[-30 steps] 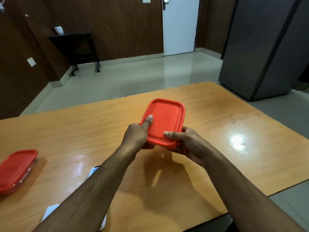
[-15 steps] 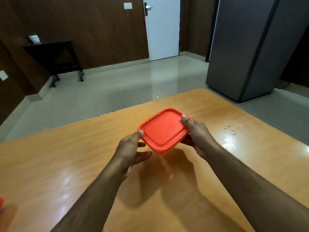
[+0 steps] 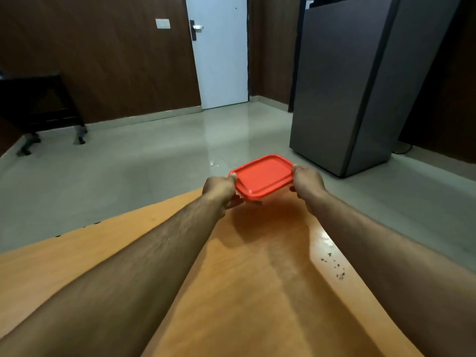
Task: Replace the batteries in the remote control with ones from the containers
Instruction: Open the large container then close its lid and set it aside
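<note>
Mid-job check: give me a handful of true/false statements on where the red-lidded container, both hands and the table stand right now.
1. Both hands grip the container. True: left hand, right hand.
2. The red lid is off. False: it sits on the container.
3. The container is near the table's far end. True.
4. The remote control lies beside the container. False: no remote is in view.
5. The white door stands open. False: it is closed.

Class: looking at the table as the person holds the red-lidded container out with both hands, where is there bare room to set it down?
Bare wood lies between the two forearms, below the container, and left of the left hand toward the table edge. The strip by the dark specks is narrow. Left hand and right hand crowd the far corner.
</note>
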